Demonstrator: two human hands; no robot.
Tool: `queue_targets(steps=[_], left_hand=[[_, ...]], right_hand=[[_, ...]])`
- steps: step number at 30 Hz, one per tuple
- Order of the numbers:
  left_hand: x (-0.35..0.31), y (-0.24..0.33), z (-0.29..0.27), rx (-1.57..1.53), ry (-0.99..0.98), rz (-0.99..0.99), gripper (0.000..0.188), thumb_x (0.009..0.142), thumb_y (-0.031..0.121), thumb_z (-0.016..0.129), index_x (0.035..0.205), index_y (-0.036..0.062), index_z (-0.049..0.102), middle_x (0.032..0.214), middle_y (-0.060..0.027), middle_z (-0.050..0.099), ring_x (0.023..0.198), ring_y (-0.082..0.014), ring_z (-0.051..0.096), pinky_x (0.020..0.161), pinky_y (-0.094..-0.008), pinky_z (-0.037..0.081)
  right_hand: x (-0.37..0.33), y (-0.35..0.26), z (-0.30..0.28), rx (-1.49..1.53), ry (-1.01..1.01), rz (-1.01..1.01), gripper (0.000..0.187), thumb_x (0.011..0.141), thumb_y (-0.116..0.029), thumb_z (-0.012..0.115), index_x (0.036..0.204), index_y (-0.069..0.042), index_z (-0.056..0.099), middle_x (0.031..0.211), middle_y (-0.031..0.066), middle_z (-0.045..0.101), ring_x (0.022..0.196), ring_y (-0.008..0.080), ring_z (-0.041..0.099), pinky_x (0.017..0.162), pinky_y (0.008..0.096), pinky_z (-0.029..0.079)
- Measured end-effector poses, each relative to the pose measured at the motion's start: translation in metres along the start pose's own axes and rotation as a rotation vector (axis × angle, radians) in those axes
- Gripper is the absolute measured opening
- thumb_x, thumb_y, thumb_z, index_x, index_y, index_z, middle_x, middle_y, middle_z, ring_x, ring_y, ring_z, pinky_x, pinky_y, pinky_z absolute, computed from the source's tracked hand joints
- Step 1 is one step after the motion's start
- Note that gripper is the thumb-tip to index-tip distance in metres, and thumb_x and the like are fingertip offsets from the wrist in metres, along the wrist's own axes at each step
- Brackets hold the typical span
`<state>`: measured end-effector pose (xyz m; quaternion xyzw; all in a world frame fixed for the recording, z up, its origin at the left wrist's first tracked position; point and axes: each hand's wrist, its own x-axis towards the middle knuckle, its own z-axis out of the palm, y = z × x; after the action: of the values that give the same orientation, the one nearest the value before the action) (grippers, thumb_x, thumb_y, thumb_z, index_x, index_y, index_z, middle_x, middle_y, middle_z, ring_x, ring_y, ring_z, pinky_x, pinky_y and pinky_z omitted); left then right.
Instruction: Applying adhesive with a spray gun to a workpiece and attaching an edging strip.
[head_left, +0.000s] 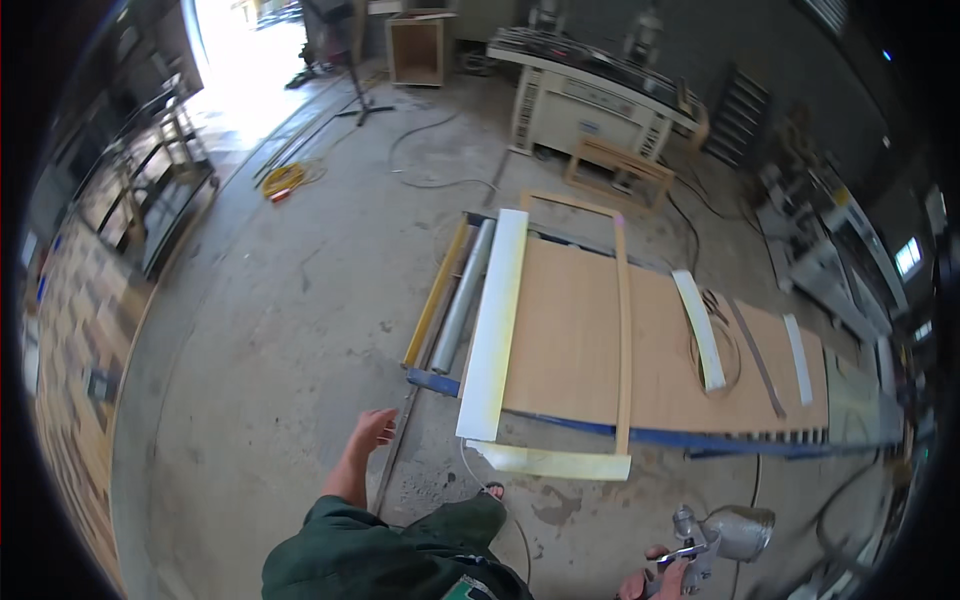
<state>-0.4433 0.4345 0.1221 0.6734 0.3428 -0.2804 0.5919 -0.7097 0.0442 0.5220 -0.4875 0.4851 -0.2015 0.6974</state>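
My right hand [665,578] is wrapped round the handle of a metal spray gun [694,552] with a large silver cup, low at the right. My left hand [376,428] hangs over the floor at the near left of the roller stand, its fingers loosely curled and nothing visible in it. In front of me a wooden frame [624,330] lies across a brown board [570,330] on a blue-edged table. White and pale yellow strips cover the frame's left side [494,325] and near side [560,462].
Metal and yellow rollers [463,297] sit at the table's left end. More strips [699,330] lie on the board. A yellow hose coil [283,180] rests on the floor. Behind stand a large machine [590,95] and another wooden frame [620,172]. Patterned wood panelling [85,330] spans the left.
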Motion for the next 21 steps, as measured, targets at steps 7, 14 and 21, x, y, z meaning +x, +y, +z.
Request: queue_targets(steps=[7, 14, 21], left_hand=[[-0.013, -0.017, 0.092, 0.124, 0.155, 0.218, 0.050, 0.082, 0.050, 0.079, 0.092, 0.0021, 0.068, 0.081, -0.0057, 0.064, 0.070, -0.0162, 0.059, 0.058, -0.0346, 0.045], [0.002, -0.016, 0.137, 0.168, 0.385, 0.238, 0.054, 0.080, 0.043, 0.085, 0.101, -0.0029, 0.069, 0.089, -0.0100, 0.070, 0.084, -0.0179, 0.063, 0.074, -0.0349, 0.053], [0.024, -0.042, 0.169, 0.116, 0.459, 0.222, 0.065, 0.083, 0.044, 0.083, 0.120, -0.0062, 0.065, 0.106, -0.0145, 0.072, 0.096, -0.0207, 0.066, 0.083, -0.0355, 0.054]], right_hand=[[0.151, -0.043, -0.049, -0.244, -0.309, 0.351, 0.031, 0.103, -0.046, 0.060, 0.104, -0.015, 0.064, 0.067, 0.0013, 0.056, 0.050, 0.0117, 0.046, 0.044, 0.0266, 0.033], [0.287, -0.076, -0.007, -0.564, -0.488, 0.368, 0.031, 0.101, -0.038, 0.067, 0.109, -0.008, 0.066, 0.075, 0.0048, 0.064, 0.051, 0.0108, 0.051, 0.043, 0.0249, 0.036], [0.404, -0.067, 0.005, -0.559, -0.756, 0.528, 0.019, 0.102, -0.022, 0.066, 0.111, -0.006, 0.068, 0.088, 0.0056, 0.068, 0.051, 0.0096, 0.051, 0.042, 0.0248, 0.040]])
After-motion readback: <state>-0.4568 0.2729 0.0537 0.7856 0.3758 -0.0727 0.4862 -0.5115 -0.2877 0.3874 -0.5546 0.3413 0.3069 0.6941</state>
